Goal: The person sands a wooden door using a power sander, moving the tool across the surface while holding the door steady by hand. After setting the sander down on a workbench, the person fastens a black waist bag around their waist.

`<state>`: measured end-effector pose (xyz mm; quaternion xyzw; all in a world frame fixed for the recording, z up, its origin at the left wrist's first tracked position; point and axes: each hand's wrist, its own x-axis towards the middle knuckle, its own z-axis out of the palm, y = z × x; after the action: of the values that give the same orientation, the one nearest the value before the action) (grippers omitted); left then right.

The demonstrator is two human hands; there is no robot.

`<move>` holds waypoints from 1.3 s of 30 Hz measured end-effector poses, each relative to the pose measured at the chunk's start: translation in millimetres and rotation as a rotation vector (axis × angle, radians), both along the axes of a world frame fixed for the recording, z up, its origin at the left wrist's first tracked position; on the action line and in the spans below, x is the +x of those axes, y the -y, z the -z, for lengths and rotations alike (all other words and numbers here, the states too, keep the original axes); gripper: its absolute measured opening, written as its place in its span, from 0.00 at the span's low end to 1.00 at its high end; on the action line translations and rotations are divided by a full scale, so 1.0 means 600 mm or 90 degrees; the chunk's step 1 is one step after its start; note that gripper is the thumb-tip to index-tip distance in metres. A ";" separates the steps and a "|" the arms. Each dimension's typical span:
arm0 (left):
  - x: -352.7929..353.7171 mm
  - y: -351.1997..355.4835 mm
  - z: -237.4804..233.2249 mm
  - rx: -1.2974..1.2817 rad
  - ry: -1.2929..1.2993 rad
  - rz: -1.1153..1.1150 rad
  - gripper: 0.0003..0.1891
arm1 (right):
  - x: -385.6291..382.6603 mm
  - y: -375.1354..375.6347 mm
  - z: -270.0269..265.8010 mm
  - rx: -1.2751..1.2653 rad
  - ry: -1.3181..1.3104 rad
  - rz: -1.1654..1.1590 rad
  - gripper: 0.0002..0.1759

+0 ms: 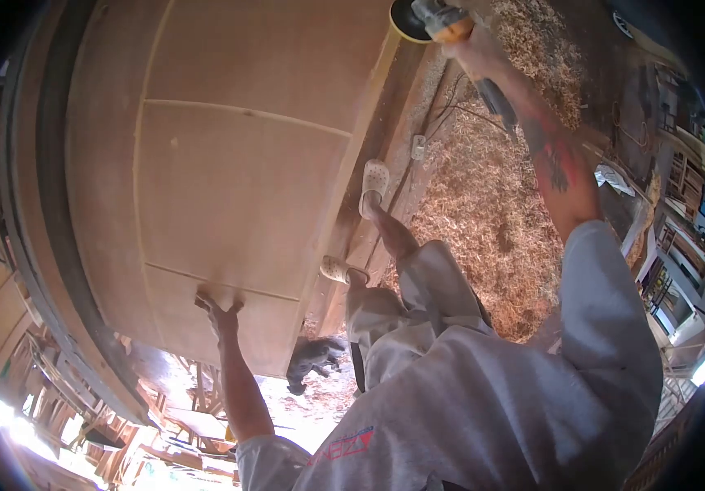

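My right hand (471,53) is wrapped round an angle grinder (444,22) with a round disc (410,20), near the top of the view. The disc is at the right edge of a large wooden panel (238,180); whether it touches cannot be told. Lower down, my left hand (221,311) rests on the panel's face beside a thin groove, its fingers spread and nothing in it. Light lines divide the panel into sections.
Wood shavings (483,221) cover the ground at the right, with a cable and a small socket box (419,147) near the panel. A dark animal (313,360) lies below my feet. Stacked timber (197,421) stands at the lower left.
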<state>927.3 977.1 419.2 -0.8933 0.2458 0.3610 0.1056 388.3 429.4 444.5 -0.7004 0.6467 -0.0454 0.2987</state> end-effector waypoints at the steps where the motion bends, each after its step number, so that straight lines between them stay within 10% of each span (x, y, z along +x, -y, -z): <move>1: 0.007 -0.008 0.011 -0.029 0.000 0.017 0.65 | -0.011 0.007 0.005 0.000 -0.001 -0.001 0.26; 20: -0.009 0.008 0.030 -0.185 0.082 0.091 0.62 | 0.239 -0.587 -0.052 0.207 0.074 -0.106 0.30; 24: 0.009 -0.013 0.038 -0.279 0.065 0.085 0.49 | 0.273 -0.706 -0.056 0.259 0.081 -0.158 0.26; 28: 0.040 -0.123 0.028 -0.422 -0.113 -0.016 0.39 | 0.306 -0.813 -0.065 0.236 0.114 -0.206 0.23; 31: 0.019 -0.292 0.055 -0.417 0.088 0.105 0.39 | 0.330 -0.901 -0.065 0.199 0.004 -0.254 0.23; 39: -0.040 -0.475 0.061 -0.384 0.067 -0.137 0.43 | 0.356 -1.000 -0.043 0.116 0.028 -0.291 0.17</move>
<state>903.3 1261.8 382.4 -0.9228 0.2400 0.2342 -0.1899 601.8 1029.3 470.3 -0.7974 0.4662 0.0665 0.3774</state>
